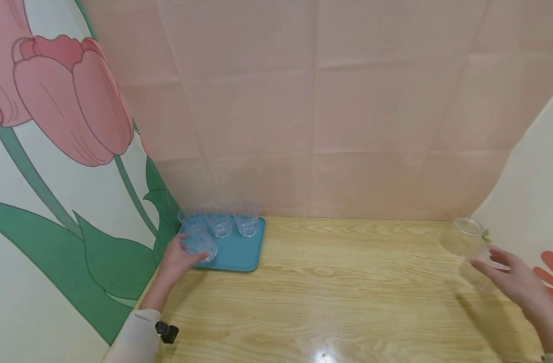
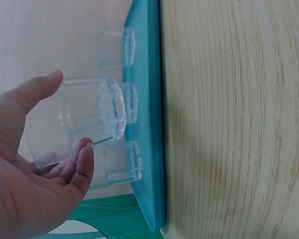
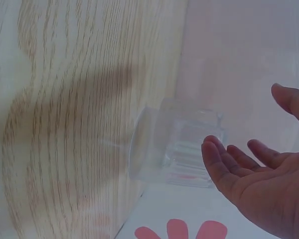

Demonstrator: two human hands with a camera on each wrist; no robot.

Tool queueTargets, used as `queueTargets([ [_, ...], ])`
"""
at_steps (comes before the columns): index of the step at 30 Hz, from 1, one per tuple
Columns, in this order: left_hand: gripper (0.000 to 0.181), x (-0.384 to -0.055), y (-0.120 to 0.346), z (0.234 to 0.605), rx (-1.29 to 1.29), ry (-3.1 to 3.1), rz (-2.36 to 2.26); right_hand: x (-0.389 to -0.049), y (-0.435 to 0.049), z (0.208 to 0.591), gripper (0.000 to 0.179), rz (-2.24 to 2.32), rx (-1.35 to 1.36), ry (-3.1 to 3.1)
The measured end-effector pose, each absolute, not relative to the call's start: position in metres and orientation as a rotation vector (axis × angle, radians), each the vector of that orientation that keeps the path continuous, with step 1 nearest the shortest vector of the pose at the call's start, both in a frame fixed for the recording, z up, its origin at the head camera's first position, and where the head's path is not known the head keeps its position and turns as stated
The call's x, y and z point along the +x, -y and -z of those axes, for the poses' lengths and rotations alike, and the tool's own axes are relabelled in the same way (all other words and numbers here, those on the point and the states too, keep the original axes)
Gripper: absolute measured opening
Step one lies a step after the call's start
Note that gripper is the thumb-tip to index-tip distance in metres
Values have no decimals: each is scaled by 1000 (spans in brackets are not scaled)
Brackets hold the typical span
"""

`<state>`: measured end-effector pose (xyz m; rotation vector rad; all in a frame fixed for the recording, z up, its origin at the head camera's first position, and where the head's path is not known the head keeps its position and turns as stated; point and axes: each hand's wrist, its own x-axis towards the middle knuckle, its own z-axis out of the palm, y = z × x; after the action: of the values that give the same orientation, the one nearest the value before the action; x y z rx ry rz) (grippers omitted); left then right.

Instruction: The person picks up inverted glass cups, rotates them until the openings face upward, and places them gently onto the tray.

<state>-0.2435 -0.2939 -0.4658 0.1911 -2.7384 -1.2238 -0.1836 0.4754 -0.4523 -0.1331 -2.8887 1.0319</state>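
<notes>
My left hand (image 1: 178, 259) grips a clear cup (image 2: 92, 109), thumb on one side and fingers on the other. This cup is upright, its thick base over the blue tray (image 1: 237, 256). Three more clear cups stand along the tray's back: one at the right (image 1: 247, 225), one in the middle (image 1: 220, 225) and one at the left (image 1: 189, 218). On the far right, my right hand (image 1: 516, 277) is beside an upside-down clear cup (image 3: 184, 154). Its fingertips overlap the cup's raised base in the right wrist view, while the thumb stands well apart.
Another clear cup (image 1: 462, 238) stands upside down at the back right, near the side wall. A pink sheet (image 1: 312, 111) hangs behind the wooden table (image 1: 330, 287). The tulip-patterned wall (image 1: 72, 101) rises close to the tray's left side.
</notes>
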Motion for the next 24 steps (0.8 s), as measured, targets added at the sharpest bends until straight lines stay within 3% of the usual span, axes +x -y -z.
queueTargets([
  [24, 98, -262, 317, 471, 229, 2745, 1105, -195, -506, 456, 94, -591, -300, 2956],
])
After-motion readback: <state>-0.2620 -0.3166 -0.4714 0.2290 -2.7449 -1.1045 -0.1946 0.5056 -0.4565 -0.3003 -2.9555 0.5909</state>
